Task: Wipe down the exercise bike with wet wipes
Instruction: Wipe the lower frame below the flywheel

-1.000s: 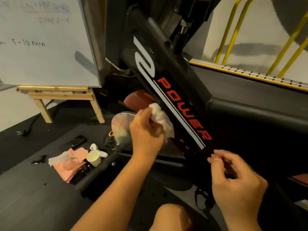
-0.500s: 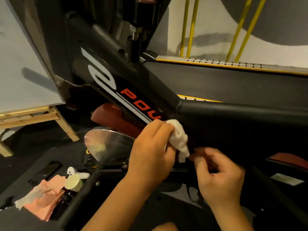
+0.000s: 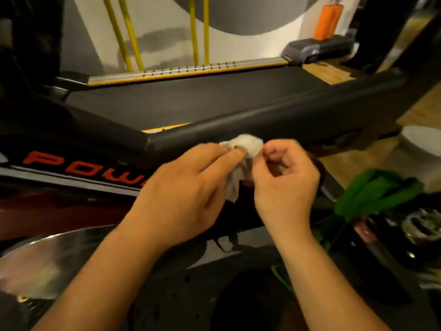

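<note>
Our crumpled wet wipe (image 3: 248, 145) sits in front of the bike frame (image 3: 298, 115), pinched between our left hand (image 3: 181, 194) and right hand (image 3: 284, 187), both with curled fingers. If we tug unevenly, it may tear or drop.

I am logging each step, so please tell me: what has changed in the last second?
The left hand slid the wipe along the bike frame, past the POWER lettering. The right hand came up and pinched the wipe too. The left hand still grips it.
</note>
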